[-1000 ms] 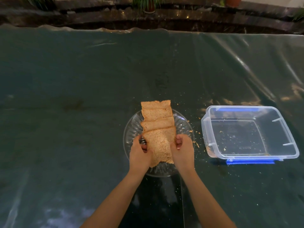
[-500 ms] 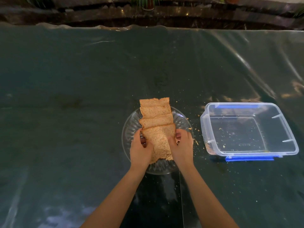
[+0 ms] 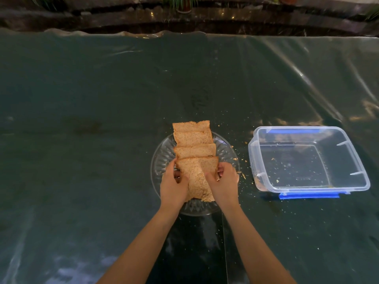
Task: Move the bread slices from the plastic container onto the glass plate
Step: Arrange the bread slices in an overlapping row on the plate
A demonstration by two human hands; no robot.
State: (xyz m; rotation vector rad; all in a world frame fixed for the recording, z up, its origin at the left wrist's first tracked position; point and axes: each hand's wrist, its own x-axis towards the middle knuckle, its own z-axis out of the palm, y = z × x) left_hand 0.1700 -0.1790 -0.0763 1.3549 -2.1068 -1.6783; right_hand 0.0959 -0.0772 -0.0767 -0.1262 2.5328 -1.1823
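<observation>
Several brown bread slices (image 3: 193, 140) lie overlapped in a row on the round glass plate (image 3: 162, 158), the farthest one hanging past its far rim. The nearest slice (image 3: 196, 177) is held from both sides: my left hand (image 3: 174, 184) grips its left edge and my right hand (image 3: 223, 182) its right edge. My hands press inward, so this slice looks narrow between them. To the right stands the clear plastic container (image 3: 307, 160) with blue clips, holding only crumbs.
A dark green plastic sheet (image 3: 102, 99) covers the table. Crumbs (image 3: 243, 175) are scattered between plate and container. Beyond the far table edge run a stone ledge and potted plants (image 3: 182, 3).
My hands have closed further in on the nearest slice, covering more of it. The other slices, plate and container have not moved; only the camera view shifted a little.
</observation>
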